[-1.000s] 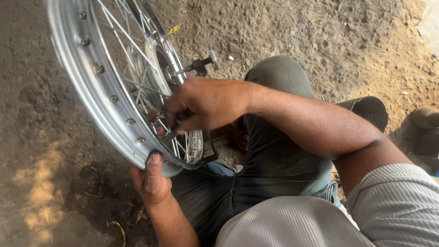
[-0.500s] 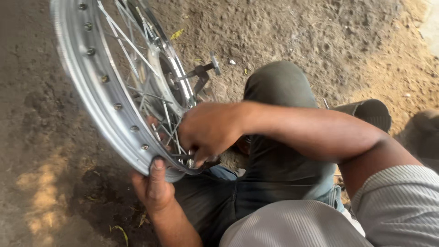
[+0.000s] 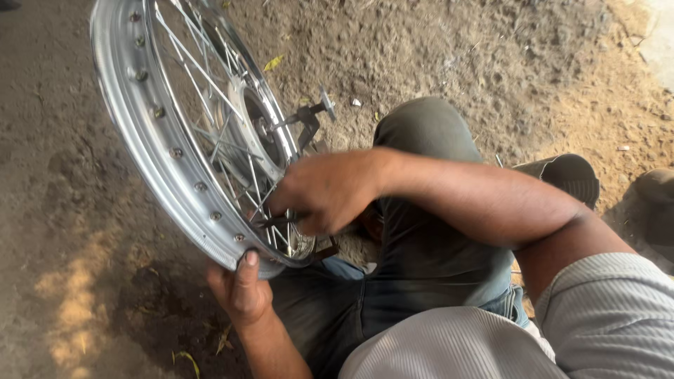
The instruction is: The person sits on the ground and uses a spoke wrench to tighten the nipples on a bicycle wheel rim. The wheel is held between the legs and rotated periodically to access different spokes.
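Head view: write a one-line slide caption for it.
Seated on dirt ground, a person steadies a spoked wheel rim with the left hand while the right hand works among its spokes.

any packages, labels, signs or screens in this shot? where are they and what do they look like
None: no package, label, sign or screen shows in the head view.
What is there: a shiny silver spoked metal wheel rim with no sticker visible on it, upright over bare brown dirt ground.
The left hand grips the rim's lower edge; the right hand holds a thin dark tool at the spokes.
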